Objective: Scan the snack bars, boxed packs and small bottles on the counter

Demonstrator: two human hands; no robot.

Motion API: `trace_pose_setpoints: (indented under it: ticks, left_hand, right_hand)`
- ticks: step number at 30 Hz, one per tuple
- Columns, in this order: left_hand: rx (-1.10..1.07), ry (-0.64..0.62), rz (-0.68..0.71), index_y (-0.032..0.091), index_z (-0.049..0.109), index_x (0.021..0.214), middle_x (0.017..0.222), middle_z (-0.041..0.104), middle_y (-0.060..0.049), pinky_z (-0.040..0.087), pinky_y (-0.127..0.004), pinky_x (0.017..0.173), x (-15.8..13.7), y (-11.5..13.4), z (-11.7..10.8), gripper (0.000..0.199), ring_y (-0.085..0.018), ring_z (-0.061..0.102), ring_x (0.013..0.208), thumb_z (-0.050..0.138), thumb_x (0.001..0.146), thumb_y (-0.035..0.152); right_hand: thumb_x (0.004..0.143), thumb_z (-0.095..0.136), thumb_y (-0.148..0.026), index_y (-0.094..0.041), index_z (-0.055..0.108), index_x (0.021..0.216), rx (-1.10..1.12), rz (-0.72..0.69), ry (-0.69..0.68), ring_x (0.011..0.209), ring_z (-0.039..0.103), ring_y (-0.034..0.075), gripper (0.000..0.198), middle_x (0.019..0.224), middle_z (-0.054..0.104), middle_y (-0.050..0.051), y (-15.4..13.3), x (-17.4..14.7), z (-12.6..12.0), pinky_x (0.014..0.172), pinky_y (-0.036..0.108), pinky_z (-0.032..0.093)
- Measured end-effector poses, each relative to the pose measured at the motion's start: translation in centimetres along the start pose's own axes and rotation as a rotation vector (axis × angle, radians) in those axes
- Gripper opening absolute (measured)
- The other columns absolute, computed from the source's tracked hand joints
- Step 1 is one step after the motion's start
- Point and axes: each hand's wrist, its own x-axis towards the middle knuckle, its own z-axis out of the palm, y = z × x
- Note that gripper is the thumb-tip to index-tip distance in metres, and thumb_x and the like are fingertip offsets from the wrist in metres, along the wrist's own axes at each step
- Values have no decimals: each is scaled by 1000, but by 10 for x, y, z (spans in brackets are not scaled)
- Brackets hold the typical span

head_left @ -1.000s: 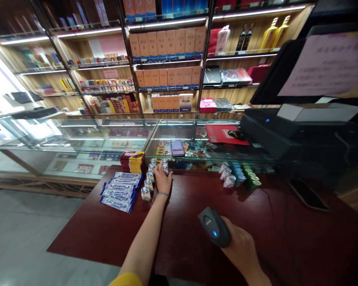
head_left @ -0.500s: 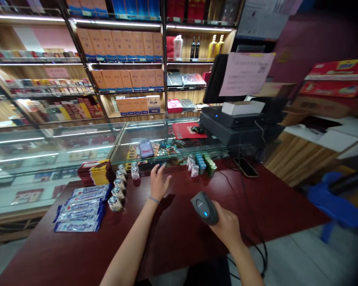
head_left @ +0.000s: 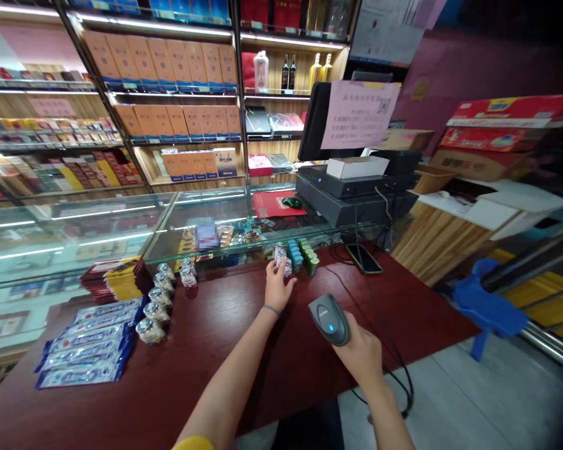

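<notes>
My right hand point(head_left: 359, 347) is wrapped round a grey barcode scanner point(head_left: 329, 320) with a blue light, held over the dark red tabletop point(head_left: 225, 350). My left hand point(head_left: 279, 284) reaches to the front of a row of small white containers point(head_left: 280, 252). Its thumb stands apart from the fingers, close to the front container; whether they touch it I cannot tell. Right of these stand rows of small blue containers point(head_left: 294, 255) and green containers point(head_left: 310, 261). Further left is a row of small silver-topped containers point(head_left: 158, 304), with a few pinkish ones point(head_left: 187, 275) beside it.
Blue-and-white packets point(head_left: 87, 350) and stacked maroon and yellow packs point(head_left: 122, 279) lie at left. A phone point(head_left: 365, 259) rests at right near cables. Behind are a glass counter point(head_left: 169, 244), a black mouse point(head_left: 291, 202) and a monitor point(head_left: 315, 122). A blue stool point(head_left: 488, 306) stands right.
My left hand has moved right, from the middle of the table to the white containers. The scanner stays in my right hand. The view has shifted to the right.
</notes>
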Motion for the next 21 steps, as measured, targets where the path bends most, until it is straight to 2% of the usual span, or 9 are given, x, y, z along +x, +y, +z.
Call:
trace_pose_setpoints:
  ticks: [6, 10, 15, 18, 21]
  left_hand:
    - [18, -8, 4, 26, 45, 139, 132, 43, -11, 44, -45, 107, 1, -1, 1, 63, -27, 51, 124, 70, 81, 23]
    - [-10, 49, 39, 19, 47, 130, 122, 48, -12, 44, -48, 105, 1, -4, 4, 58, -27, 53, 119, 74, 79, 24]
    - [-131, 129, -68, 18, 49, 120, 117, 49, -11, 47, -47, 102, -2, -8, 4, 47, -25, 55, 112, 71, 79, 21]
    - [-294, 137, -181, 18, 50, 122, 123, 45, -11, 54, -39, 92, -5, -8, -12, 49, -20, 61, 102, 71, 77, 20]
    - [-443, 119, -254, 21, 51, 128, 129, 42, -12, 57, -33, 84, -8, -10, -47, 51, -16, 64, 96, 69, 80, 22]
  right_hand:
    - [81, 53, -22, -19, 57, 103, 31, 23, -49, 56, 65, 19, 23, 65, 68, 1, 5, -7, 5, 56, 27, 41]
    - [80, 53, -21, -19, 57, 103, 30, 32, -49, 56, 65, 19, 23, 66, 68, 1, 5, -6, 7, 57, 27, 41]
    - [79, 53, -21, -19, 58, 100, 12, 29, -31, 54, 64, 19, 22, 64, 68, 1, 1, -5, 3, 55, 27, 40]
    - [80, 52, -22, -18, 58, 102, -6, 9, -10, 55, 65, 19, 23, 65, 69, 2, -1, -6, 2, 55, 27, 41]
    - [81, 52, -24, -17, 58, 106, -11, -11, -4, 56, 66, 20, 26, 67, 70, 3, -5, -7, 4, 55, 27, 42]
